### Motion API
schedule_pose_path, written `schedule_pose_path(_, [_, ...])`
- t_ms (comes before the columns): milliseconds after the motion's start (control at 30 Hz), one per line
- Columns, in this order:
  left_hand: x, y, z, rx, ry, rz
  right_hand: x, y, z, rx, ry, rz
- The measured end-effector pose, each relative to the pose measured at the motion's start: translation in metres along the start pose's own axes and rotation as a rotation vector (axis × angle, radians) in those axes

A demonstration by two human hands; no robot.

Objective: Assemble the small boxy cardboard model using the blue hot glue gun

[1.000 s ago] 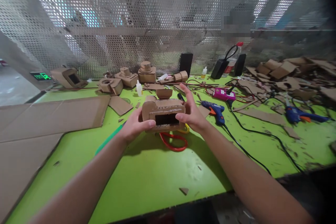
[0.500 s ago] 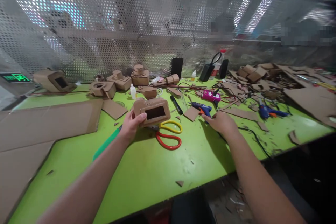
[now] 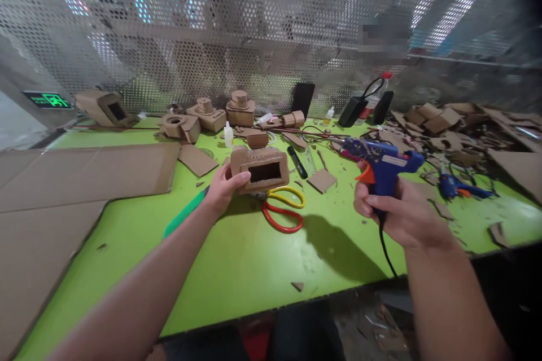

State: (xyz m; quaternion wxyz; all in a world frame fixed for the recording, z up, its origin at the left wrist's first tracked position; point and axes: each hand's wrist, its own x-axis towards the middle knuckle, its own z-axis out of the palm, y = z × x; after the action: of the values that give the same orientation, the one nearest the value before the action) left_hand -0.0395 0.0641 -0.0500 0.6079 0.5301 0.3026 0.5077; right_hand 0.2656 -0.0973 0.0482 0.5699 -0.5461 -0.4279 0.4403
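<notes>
My left hand is closed round the left end of a cardboard camera model, thumb on its face beside a dark rectangular opening. Raised above the table on the right, my right hand grips the handle of a blue hot glue gun. Its orange trigger is by my fingers and its nozzle points left; a black cord hangs below. Under the camera model lie scissors with one red and one yellow handle. A green handle, partly hidden by my left forearm, lies on the table.
Large cardboard sheets cover the left side. More cardboard camera models line the back beside a perforated metal screen. A black marker and a small white bottle stand out midway. Scraps and a second glue gun lie right.
My right hand has lifted the blue glue gun off the table and now holds it upright. The camera model stays in my left hand. The view has shifted slightly left.
</notes>
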Motion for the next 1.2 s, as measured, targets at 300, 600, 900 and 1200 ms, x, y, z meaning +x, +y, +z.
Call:
schedule_pose_path(300, [0.001,0.003,0.0,-0.009,-0.027,0.03,-0.019,0.001,0.058,-0.397,-0.246,0.047])
schedule_pose_path(600, [-0.002,0.009,0.007,-0.017,-0.044,0.072,0.0,-0.007,0.1,-0.797,-0.168,-0.08])
schedule_pose_path(900, [-0.003,0.009,0.01,0.003,-0.03,0.072,0.007,-0.005,0.108,-0.948,-0.12,-0.113])
schedule_pose_path(1200, [-0.008,0.003,0.022,-0.064,0.062,0.011,0.009,-0.011,0.109,-0.961,-0.14,-0.076])
